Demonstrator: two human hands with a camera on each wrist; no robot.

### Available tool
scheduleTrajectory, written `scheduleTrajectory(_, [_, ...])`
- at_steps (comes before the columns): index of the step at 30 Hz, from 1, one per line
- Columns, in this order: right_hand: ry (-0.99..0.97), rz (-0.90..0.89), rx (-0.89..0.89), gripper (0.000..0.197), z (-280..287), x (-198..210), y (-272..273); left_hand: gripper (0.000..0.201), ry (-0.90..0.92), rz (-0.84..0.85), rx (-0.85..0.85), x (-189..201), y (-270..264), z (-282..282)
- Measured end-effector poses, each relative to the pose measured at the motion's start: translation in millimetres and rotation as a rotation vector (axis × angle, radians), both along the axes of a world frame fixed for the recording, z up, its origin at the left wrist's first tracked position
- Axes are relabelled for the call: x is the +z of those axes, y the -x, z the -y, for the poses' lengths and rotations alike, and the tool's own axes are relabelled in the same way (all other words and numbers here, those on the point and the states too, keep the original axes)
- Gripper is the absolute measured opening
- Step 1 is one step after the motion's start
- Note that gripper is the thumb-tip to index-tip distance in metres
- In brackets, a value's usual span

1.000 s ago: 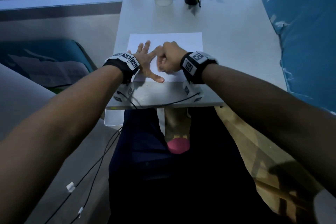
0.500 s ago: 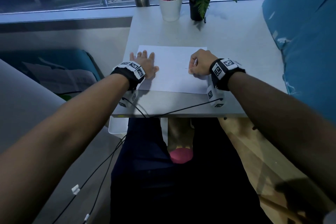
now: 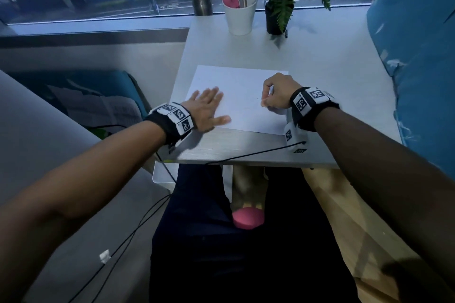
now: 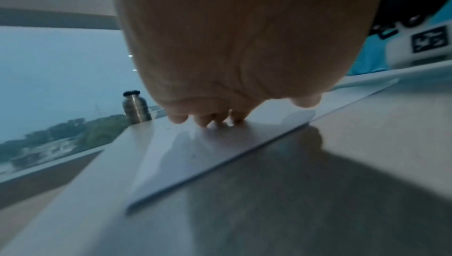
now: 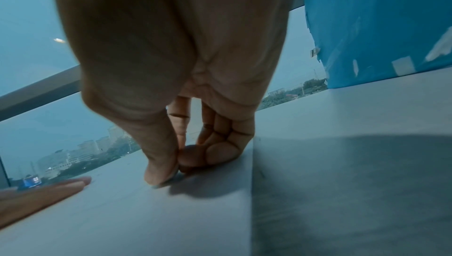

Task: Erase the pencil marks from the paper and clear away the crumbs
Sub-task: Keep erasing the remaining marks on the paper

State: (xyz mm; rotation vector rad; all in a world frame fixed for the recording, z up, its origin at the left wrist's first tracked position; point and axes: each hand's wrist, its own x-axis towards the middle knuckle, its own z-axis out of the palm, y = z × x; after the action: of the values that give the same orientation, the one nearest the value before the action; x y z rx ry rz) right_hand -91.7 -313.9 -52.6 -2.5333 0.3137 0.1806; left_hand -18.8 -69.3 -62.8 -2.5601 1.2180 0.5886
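The fingers (image 5: 215, 152) of the right hand (image 3: 277, 92) are curled, thumb against forefinger, pinching something small and pale, probably an eraser, pressed tip-down on the paper (image 3: 241, 96). A faint pencil mark (image 3: 258, 99) lies just left of that pinch, running roughly left to right; the right hand is far nearer it. The left hand (image 3: 205, 109) lies flat with fingers straight, pinning the sheet's near-left part to the counter (image 3: 332, 69). The paper's long axis runs from one hand to the other. No crumbs are discernible.
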Motion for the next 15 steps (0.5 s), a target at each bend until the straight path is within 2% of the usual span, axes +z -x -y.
scheduleTrajectory(2, [0.002, 0.008, -0.011, 0.012, -2, 0, 0, 0.11, 0.015, 0.004, -0.056, 6, 8, 10])
scheduleTrajectory(4, [-0.002, 0.015, -0.029, 0.011, -4, 0, 1, 0.108, 0.075, -0.093, -0.218, 3, 30, 25])
scheduleTrajectory(6, [-0.02, 0.01, -0.046, 0.011, -6, 1, 2, 0.103, 0.102, -0.188, -0.259, -7, 48, 37])
scheduleTrajectory(9, [-0.026, -0.014, -0.042, 0.009, -11, 4, 5, 0.102, 0.14, -0.18, -0.075, -17, 39, 49])
scheduleTrajectory(12, [-0.026, -0.034, -0.009, 0.008, -19, 6, 11, 0.123, 0.104, -0.14, 0.05, -12, 14, 52])
scheduleTrajectory(15, [0.03, -0.054, 0.066, 0.008, -28, 7, 13, 0.138, 0.075, -0.162, 0.09, -6, 1, 50])
